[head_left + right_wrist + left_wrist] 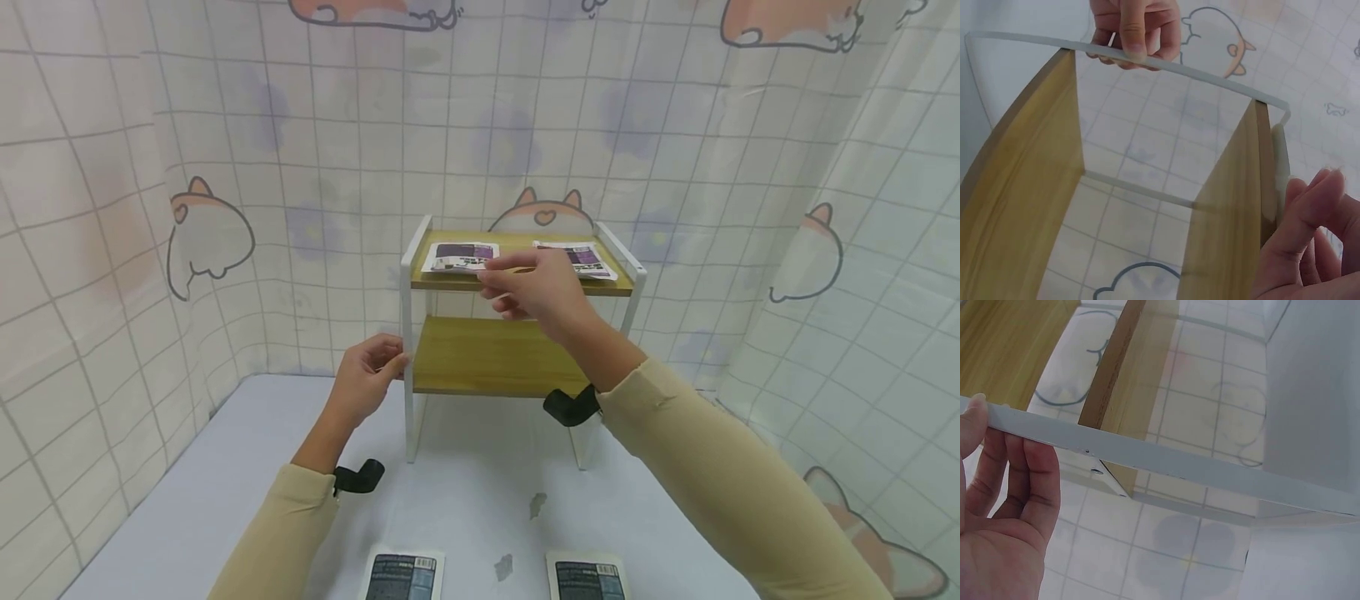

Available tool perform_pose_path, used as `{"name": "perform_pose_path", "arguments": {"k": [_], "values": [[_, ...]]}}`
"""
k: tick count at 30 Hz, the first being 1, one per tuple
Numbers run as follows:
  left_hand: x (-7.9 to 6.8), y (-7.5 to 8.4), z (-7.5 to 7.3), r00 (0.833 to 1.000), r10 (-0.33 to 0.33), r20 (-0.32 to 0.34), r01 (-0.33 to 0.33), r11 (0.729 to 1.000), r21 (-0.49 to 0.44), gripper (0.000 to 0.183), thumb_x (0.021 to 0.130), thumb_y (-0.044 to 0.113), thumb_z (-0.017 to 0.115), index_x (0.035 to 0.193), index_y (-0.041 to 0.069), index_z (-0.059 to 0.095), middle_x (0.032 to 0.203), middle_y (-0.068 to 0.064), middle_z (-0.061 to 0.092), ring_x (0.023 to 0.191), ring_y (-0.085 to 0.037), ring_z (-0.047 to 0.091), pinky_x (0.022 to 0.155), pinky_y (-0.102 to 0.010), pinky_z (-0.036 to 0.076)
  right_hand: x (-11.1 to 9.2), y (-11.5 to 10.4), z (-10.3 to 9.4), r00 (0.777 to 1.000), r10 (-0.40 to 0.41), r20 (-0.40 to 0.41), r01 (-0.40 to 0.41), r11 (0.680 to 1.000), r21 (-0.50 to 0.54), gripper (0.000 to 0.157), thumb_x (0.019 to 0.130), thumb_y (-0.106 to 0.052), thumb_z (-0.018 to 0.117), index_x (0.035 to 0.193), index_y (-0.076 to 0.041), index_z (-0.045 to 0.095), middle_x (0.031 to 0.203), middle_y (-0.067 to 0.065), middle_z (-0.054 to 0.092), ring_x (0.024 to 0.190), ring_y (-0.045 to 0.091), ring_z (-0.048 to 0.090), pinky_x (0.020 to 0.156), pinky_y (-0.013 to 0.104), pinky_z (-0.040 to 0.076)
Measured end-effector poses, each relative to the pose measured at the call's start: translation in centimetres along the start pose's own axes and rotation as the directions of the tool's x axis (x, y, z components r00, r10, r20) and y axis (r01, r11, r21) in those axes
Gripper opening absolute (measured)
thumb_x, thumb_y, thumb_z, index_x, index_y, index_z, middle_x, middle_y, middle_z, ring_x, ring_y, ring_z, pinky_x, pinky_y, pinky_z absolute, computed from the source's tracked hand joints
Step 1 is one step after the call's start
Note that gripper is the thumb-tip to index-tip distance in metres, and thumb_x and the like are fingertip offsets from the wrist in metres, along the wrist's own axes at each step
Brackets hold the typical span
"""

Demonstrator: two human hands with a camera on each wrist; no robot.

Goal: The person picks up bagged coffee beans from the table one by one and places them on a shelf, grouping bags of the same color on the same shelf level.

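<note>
A small two-tier shelf stand has white side frames and wood-look boards. Its left upright is pinched between the thumb and fingers of my left hand, also plain in the left wrist view. On the top board lie two flat white-and-purple packets, one at left and one at right. My right hand is at the board's front edge, bent fingertips overlapping the left packet's right corner and covering part of the right one. In the right wrist view a packet's pale edge shows beside the fingers; I cannot tell whether they grip it.
Two dark-labelled packets, one left and one right, lie on the white tabletop near me. Grey patches mark the surface. A gridded curtain with cartoon animals surrounds the back and sides. The lower board sits beneath my right wrist.
</note>
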State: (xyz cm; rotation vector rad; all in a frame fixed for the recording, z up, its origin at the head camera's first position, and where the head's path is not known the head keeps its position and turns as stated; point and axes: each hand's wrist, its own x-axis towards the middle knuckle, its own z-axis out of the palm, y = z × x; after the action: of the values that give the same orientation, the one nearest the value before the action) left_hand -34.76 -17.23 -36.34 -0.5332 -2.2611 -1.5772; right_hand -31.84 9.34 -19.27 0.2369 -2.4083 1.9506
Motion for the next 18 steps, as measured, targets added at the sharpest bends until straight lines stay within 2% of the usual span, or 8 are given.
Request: {"name": "perform_pose_path", "arguments": {"k": [9, 18], "values": [[0.0, 0.2, 0.0, 1.000, 0.000, 0.002, 0.000, 1.000, -0.002, 0.015, 0.102, 0.017, 0.064, 0.114, 0.008, 0.069, 0.111, -0.018, 0.073, 0.097, -0.027, 0.072, 0.083, -0.021, 0.060, -1.4, 1.7, -0.7, 0.996, -0.079, 0.035, 0.079, 0.997, 0.008, 0.028, 0.092, -0.027, 0.078, 0.117, -0.013, 0.076, 0.101, 0.013, 0.077, 0.067, 0.021, 0.068, 0.070, 0.028, 0.063], [0.0, 0.2, 0.0, 1.000, -0.008, 0.007, 0.008, 1.000, -0.014, 0.017, 0.102, 0.016, 0.064, 0.115, 0.006, 0.068, 0.110, -0.018, 0.073, 0.097, -0.030, 0.071, 0.082, -0.020, 0.059, -2.3, 3.2, -1.4, 0.994, -0.104, 0.045, 0.103, 0.994, 0.021, 0.033, 0.093, -0.032, 0.077, 0.121, -0.015, 0.075, 0.109, 0.012, 0.076, 0.076, 0.029, 0.067, 0.074, 0.029, 0.063]]}}
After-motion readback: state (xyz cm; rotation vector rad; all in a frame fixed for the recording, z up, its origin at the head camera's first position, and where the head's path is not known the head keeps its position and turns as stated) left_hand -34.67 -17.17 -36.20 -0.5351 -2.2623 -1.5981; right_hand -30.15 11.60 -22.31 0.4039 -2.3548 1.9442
